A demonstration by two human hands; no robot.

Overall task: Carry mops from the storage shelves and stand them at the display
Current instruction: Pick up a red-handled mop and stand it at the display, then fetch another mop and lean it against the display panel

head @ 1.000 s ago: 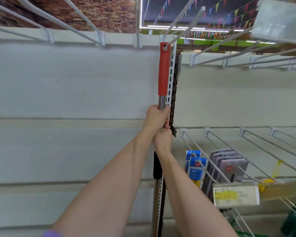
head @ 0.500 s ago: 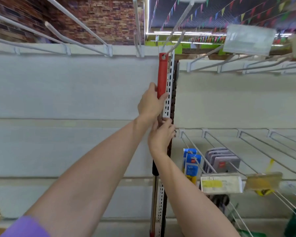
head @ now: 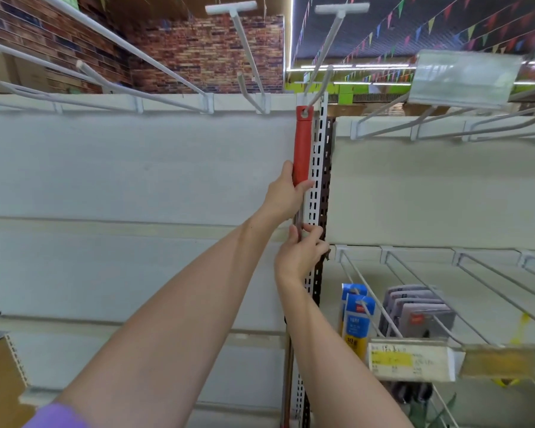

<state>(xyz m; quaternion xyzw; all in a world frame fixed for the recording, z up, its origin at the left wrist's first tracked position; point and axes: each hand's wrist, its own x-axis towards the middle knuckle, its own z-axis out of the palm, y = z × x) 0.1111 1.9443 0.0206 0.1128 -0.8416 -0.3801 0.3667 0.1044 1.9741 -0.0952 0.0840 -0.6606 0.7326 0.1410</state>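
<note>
The mop (head: 302, 143) hangs upright against the white back panel (head: 136, 168) of the display, right beside the slotted upright rail (head: 317, 180). Only its handle shows: a red sleeve at the top and a metal pole below it, which runs down behind the arms and out of the bottom of the picture. The mop head is not visible. The hole in the red end cap sits on the white wire hook (head: 314, 88) that comes out from the top bar, so I judge that the hanging step is nearly done, or just done.

The left hand (head: 283, 197) is higher. Its fingers curl round the lower end of the red sleeve, and this grip holds the handle straight under the hook. The right hand (head: 300, 254) is just below it, on the metal part of the pole. Its thumb and fingers pinch the pole lightly, probably to steady it so that it does not swing against the rail. Both arms reach up, because the hook is high.

To the right, on the lower wire hooks (head: 414, 288), hang blue packets (head: 357, 319) and grey packets (head: 420, 313), with a price label holder (head: 411, 362) in front of them. They are well apart from the mop.

The next move, in my judgement, is to loosen both hands slowly and check that the cap stays on the hook. The risk is that the cap slips off and the mop falls.
</note>
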